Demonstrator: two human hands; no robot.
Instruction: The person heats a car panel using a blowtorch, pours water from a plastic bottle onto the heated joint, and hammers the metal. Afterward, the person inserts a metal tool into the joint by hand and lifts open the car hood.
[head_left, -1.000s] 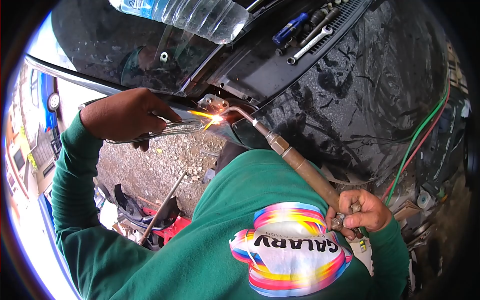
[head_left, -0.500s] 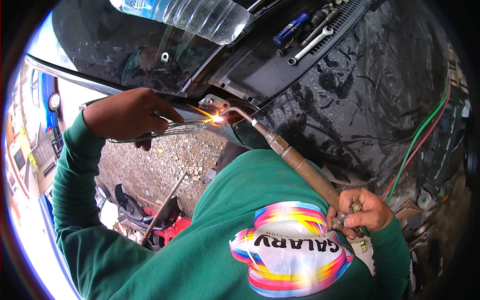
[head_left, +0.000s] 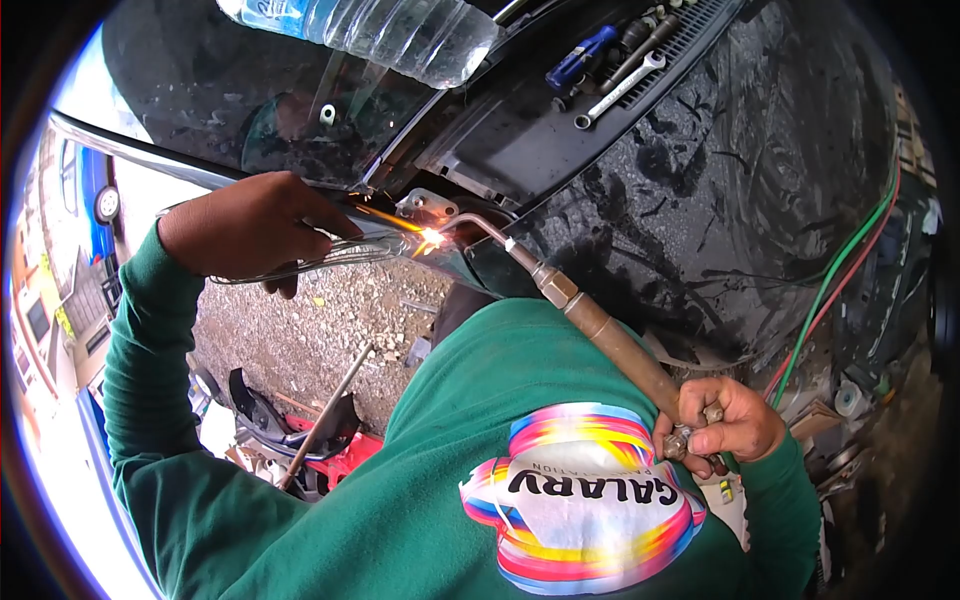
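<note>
The right hand's [head_left: 735, 425] grip is closed on the knob end of the long torch [head_left: 610, 340]. Its bent tip is near a metal bit [head_left: 428, 203] on the car [head_left: 650, 230], by bright sparks [head_left: 432, 238]. The left hand [head_left: 255, 225] holds bent wire [head_left: 365, 250].

Wire [head_left: 345, 254] left of the torch [head_left: 612, 337], bottle [head_left: 390, 36] and wrench [head_left: 619, 92] beyond both

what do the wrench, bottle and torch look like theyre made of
Wrench: polished, probably chromed steel, from its bright silver shine. Bottle: clear glossy plastic, from its see-through ribbed wall. Torch: dull brownish metal, possibly brass, judging by its tarnished tone.
</note>
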